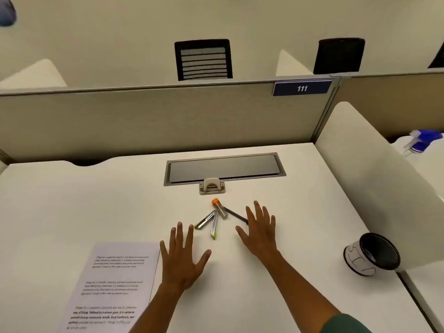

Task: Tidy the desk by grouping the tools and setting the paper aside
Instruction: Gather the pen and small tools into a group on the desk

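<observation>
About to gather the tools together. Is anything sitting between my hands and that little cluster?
Nothing visible. The left hand and right hand lie open on bare desk either side of the tools; the paper lies off to the left.

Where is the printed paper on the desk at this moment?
In the head view, the printed paper lies flat at the near left of the desk, just left of the left hand and apart from the tools.

The white desk (pixel 96 200) carries clustered tools (pixel 212 218), a printed paper (pixel 113 282), a tipped cup (pixel 371 254).
</observation>
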{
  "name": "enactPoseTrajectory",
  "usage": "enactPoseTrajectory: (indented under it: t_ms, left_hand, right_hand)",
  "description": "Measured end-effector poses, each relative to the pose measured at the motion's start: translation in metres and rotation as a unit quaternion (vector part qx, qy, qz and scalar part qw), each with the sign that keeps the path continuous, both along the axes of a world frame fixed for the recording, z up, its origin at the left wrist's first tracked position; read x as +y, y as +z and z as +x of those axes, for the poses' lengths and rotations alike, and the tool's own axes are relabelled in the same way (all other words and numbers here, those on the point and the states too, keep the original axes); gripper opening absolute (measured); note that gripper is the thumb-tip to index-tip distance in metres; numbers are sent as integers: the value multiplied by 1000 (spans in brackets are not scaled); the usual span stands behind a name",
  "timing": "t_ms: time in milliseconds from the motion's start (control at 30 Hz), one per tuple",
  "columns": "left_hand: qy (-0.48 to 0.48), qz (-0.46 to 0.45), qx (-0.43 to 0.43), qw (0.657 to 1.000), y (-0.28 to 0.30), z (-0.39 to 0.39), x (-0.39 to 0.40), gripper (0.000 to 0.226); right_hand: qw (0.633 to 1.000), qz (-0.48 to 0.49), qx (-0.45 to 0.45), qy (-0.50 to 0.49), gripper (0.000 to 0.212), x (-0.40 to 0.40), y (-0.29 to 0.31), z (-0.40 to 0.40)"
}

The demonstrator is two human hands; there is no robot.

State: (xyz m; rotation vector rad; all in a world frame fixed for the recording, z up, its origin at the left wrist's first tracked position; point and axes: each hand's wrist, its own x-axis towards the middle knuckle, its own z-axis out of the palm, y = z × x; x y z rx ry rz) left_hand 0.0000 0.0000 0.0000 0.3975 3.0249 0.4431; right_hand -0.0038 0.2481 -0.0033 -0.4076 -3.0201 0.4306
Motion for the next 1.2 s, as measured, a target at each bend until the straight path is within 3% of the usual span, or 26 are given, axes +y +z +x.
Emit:
enactPoseTrajectory:
  t_ms: [400, 733, 933, 1200]
  left_hand:
    - [27, -35, -24, 999, -35, 6, 5, 90]
    - [14, -40, -13, 999, -33, -5, 6, 94]
    - [15, -36, -6, 999, -39, -5, 6, 95]
    - [19, -25, 1, 999, -39, -4, 7, 95]
  right_hand:
    - [998, -17, 54, -31, 10, 8, -26, -19]
    - [983, 18, 80, -165, 8, 83, -6, -29]
    - [955, -19, 76, -286, 17, 152, -6, -32]
    - [919, 7, 33, -393, 25, 206, -19, -21]
